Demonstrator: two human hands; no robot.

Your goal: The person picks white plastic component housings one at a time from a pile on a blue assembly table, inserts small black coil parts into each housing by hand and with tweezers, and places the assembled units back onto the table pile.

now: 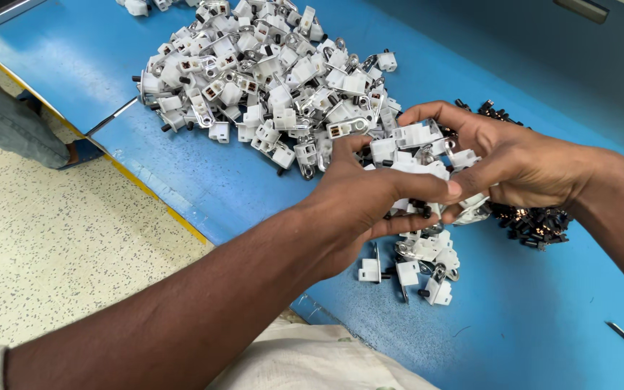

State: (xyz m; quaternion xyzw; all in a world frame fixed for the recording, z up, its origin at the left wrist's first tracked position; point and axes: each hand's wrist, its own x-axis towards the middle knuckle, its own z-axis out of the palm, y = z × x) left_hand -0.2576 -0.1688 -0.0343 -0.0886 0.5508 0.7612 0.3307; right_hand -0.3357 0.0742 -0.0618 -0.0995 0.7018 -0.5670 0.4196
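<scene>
Partly hidden behind our fingers, a bunch of white plastic connectors [417, 155] sits clamped between our left hand [359, 198] and right hand [514, 162], which meet above the blue table [543, 318], with a large heap of connectors [269, 72] beyond and small black parts [536, 220] under our right wrist.

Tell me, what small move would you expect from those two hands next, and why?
Probably setting the handful down. Both the left hand and right hand cup a bunch of white plastic parts above the blue table; a few lie loose right below, so lowering them there seems likely.
</scene>
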